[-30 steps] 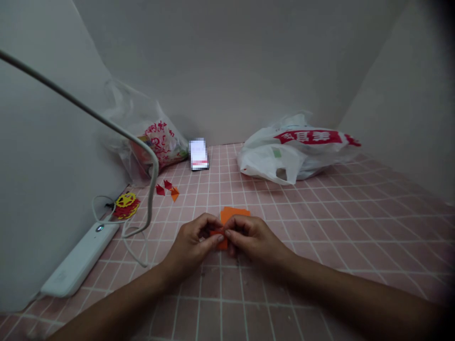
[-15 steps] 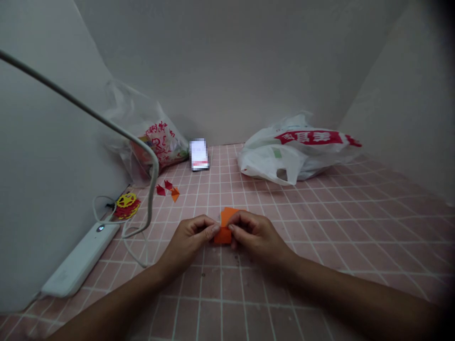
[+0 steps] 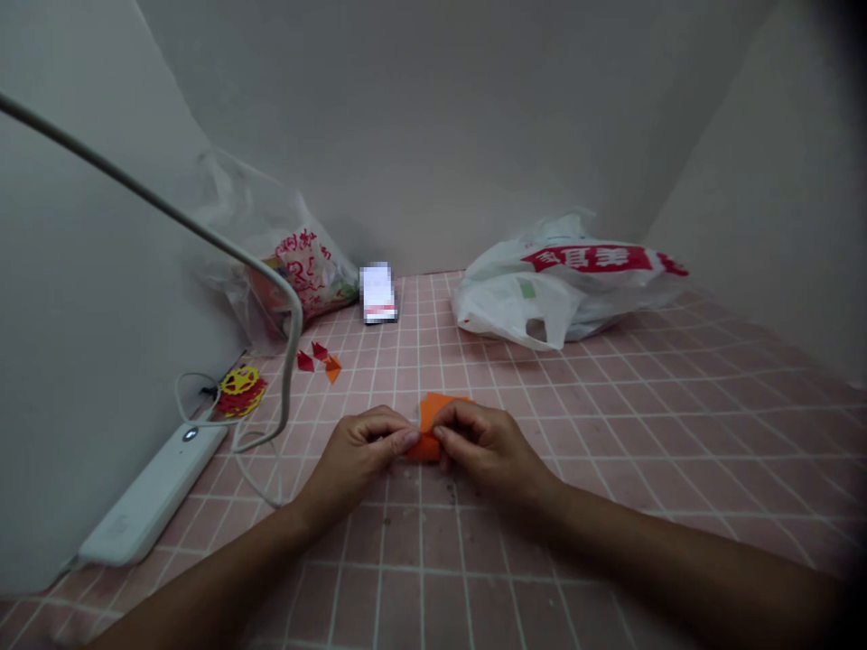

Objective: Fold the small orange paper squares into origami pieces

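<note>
A folded piece of orange paper [image 3: 435, 411] is between my two hands, just above or on the pink checked table. My left hand [image 3: 371, 451] pinches its left side between thumb and forefinger. On the paper's right side, my right hand [image 3: 488, 447] grips it the same way, the thumb and forefinger hiding part of it. The lower part of the paper shows below the fingertips. Farther back on the left lie small folded paper pieces, two red ones [image 3: 305, 360] and an orange one [image 3: 332, 368].
A phone [image 3: 377, 293] stands at the back, between a clear bag with red print [image 3: 304, 271] and a white plastic bag [image 3: 521, 302]. Left are yellow and red cut-out shapes [image 3: 240, 384], a white power strip [image 3: 155, 496] and a grey cable [image 3: 296, 343] hanging across the view.
Both hands keep their pinch on the orange paper. Its lower part shows slightly less than before. The other things have not moved apart from a slight shift of the view.
</note>
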`<state>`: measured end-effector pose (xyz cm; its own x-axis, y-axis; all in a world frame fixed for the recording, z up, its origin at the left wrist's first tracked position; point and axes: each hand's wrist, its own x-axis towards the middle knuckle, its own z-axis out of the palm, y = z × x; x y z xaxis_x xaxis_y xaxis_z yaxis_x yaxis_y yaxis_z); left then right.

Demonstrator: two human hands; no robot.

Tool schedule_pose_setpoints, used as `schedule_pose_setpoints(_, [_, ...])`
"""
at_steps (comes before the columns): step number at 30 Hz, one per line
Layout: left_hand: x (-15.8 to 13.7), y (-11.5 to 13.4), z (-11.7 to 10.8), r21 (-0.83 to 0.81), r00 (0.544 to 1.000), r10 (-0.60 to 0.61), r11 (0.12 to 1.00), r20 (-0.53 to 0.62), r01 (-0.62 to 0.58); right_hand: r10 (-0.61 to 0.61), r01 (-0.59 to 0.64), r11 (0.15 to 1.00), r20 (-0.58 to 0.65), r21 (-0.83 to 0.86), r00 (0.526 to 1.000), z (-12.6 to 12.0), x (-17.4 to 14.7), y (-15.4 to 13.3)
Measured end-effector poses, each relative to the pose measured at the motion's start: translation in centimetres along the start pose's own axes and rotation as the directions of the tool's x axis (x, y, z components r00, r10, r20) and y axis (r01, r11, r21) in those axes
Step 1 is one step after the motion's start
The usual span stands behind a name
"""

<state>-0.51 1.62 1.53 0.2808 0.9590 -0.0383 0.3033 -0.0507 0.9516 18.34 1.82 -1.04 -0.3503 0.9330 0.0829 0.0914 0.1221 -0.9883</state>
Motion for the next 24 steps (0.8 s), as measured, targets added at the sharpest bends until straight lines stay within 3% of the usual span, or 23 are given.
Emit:
schedule_pose_setpoints(13, [0.07,-0.5,0.15,-0.024,0.993,-0.097,0.995,0.062,0.098,-0.015,0.018,0.999,0.08,-0.03,0.997,-0.07,-0.02,0.09])
schedule_pose_setpoints(20, [0.03,-0.47,0.11,-0.01,0.99,-0.1,0.995,0.096,0.101,0.042,-0.05,0.997,0.109,0.067,0.993,0.09,-0.06,0.07])
schedule_pose_setpoints(24, [-0.17,-0.22,0.22,-0.084,0.994,-0.109,0.99,0.03,0.111,0.073,-0.087,0.982,0.084,0.168,0.994,0.09,-0.04,-0.36])
